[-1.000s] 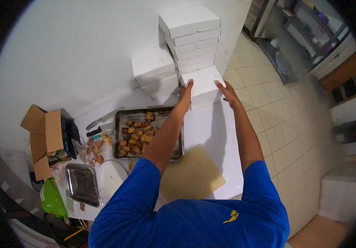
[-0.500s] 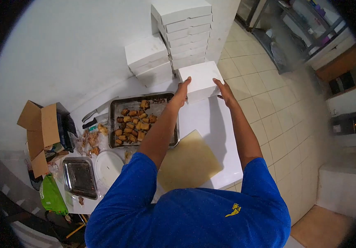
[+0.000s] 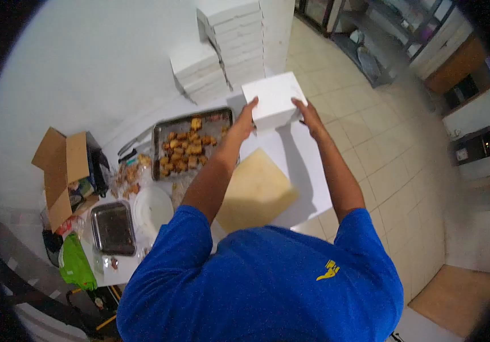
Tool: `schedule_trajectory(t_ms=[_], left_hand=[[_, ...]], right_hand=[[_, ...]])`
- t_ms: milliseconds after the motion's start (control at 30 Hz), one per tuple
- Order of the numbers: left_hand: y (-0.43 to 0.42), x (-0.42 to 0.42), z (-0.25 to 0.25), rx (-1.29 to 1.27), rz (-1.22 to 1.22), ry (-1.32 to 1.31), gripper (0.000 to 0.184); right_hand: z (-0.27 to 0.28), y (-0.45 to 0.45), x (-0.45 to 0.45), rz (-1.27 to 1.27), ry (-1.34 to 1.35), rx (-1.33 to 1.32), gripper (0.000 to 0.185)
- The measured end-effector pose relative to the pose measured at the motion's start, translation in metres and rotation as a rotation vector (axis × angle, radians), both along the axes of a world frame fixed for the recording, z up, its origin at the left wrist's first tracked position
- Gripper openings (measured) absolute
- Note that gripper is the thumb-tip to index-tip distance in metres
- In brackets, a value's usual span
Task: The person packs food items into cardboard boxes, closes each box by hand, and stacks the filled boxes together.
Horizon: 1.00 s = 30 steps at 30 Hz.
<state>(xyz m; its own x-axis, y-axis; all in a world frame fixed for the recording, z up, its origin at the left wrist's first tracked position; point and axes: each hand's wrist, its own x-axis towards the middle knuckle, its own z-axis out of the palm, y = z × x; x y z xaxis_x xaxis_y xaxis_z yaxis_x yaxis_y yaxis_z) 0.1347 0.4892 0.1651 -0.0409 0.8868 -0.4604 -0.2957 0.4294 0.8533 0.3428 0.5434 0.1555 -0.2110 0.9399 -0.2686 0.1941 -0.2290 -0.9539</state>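
A white cardboard box [image 3: 274, 97] is gripped from both sides at the far end of the white table. My left hand [image 3: 246, 118] presses on its left side, thumb up near the top edge. On the opposite side my right hand [image 3: 310, 116] clasps it, fingers partly hidden. Whether the box touches the table is unclear. Nearer to me lies a pale yellow cutting board [image 3: 262, 191]. Left of my left forearm is a metal baking tray [image 3: 155, 149] with browned food pieces [image 3: 185, 151] on it.
Stacked white boxes [image 3: 236, 45] stand by the wall, with a lower pile [image 3: 196, 71] beside them. At left are an open brown carton [image 3: 57, 171], a smaller metal tray [image 3: 113, 228], a white round lid or plate [image 3: 152, 211], a knife [image 3: 128, 157] and a green bag [image 3: 76, 262].
The camera view has shifted. Both hands have brought the white box away from the stacked boxes, slightly right and nearer to me. My hold on it stays the same.
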Motion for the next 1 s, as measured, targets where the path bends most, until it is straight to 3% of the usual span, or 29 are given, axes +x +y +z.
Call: schedule_trajectory(t_ms=[100,233,300,433,467,567,667,767,800,833,900,967,1000], left_hand=[[-0.041,-0.002,0.019,0.029,-0.046,0.063,0.071],[-0.119,-0.005,-0.012,-0.014,-0.031,-0.046,0.067],[-0.157,-0.005,-0.037,-0.028,-0.002,-0.075,0.065],[-0.201,-0.013,-0.13,-0.039,0.168,-0.165,0.06],[-0.203,-0.017,-0.144,-0.047,0.185,-0.169,0.057],[-0.208,-0.016,-0.133,-0.082,0.176,0.024,0.058],[-0.226,-0.007,-0.108,-0.101,0.008,0.095,0.074],[-0.252,0.007,-0.103,-0.091,0.011,0.052,0.072],[-0.263,0.019,-0.073,-0.177,0.082,0.128,0.07],[-0.265,0.017,-0.084,-0.117,0.052,0.097,0.066],[-0.269,0.006,-0.113,0.005,-0.002,0.035,0.06],[-0.27,0.001,-0.127,0.01,0.0,0.074,0.065],[-0.269,0.0,-0.124,0.017,0.003,0.093,0.068]], right_hand=[[0.019,-0.041,0.004,0.058,0.03,-0.001,0.087],[-0.002,-0.12,0.004,0.09,0.039,-0.055,0.086],[-0.067,-0.14,0.003,0.069,0.028,-0.073,0.095],[-0.069,-0.209,-0.01,0.056,-0.039,-0.206,0.096],[-0.099,-0.206,-0.01,0.049,-0.082,-0.052,0.094],[-0.094,-0.209,-0.007,0.087,-0.039,-0.133,0.091],[-0.072,-0.229,0.006,0.099,-0.08,-0.117,0.088],[-0.069,-0.256,0.017,0.082,-0.119,-0.155,0.087],[-0.07,-0.263,0.018,0.085,-0.136,-0.185,0.086],[-0.071,-0.269,0.02,0.087,-0.155,-0.216,0.086],[-0.087,-0.264,0.025,0.194,-0.298,0.076,0.093],[-0.08,-0.254,0.026,0.278,-0.542,0.284,0.096],[-0.069,-0.253,0.022,0.214,-0.644,0.421,0.107]])
